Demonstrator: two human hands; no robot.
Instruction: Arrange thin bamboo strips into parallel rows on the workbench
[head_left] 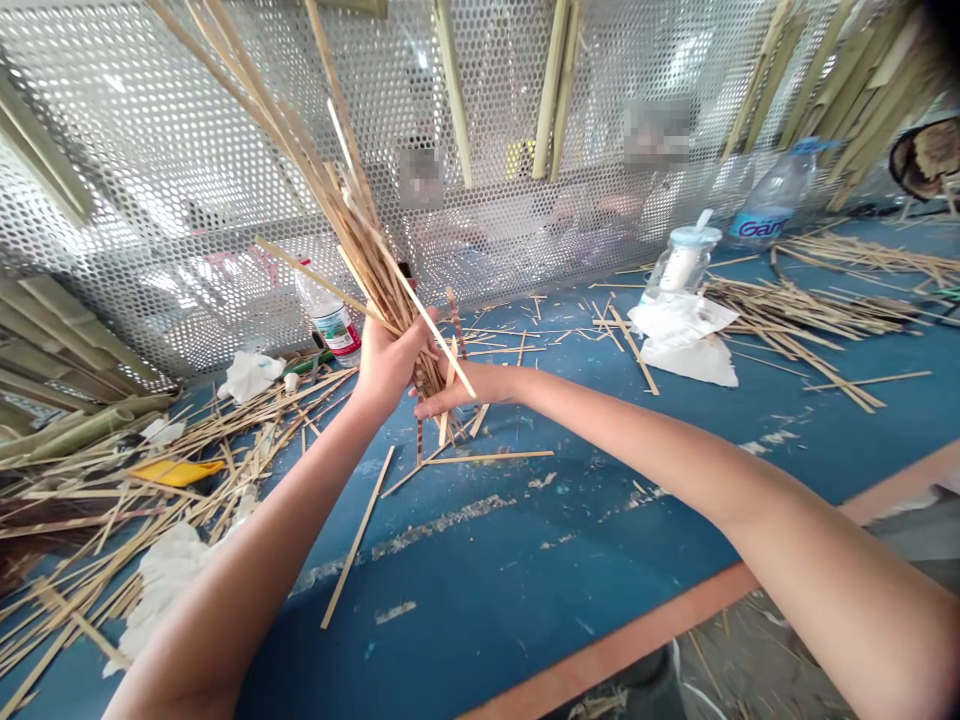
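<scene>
Several upper ends of the strip bundle [375,258] are cut off by the frame's top edge. Its lower section is partly covered by the left fingers [409,345]. The area behind the perforated panel [495,90] is obscured. Fine print on the red-labelled bottle [331,322] cannot be read.

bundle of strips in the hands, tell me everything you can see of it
The bundle is many long, thin strips, tan to brown, that look like split bamboo. It stands tilted over the blue table, its top leaning left; the upper ends fan out, some beyond the picture's top edge. A paler strip slants across its front. The left hand grips its lower part; the right hand is at the bottom, partly hiding the lower ends.
</scene>
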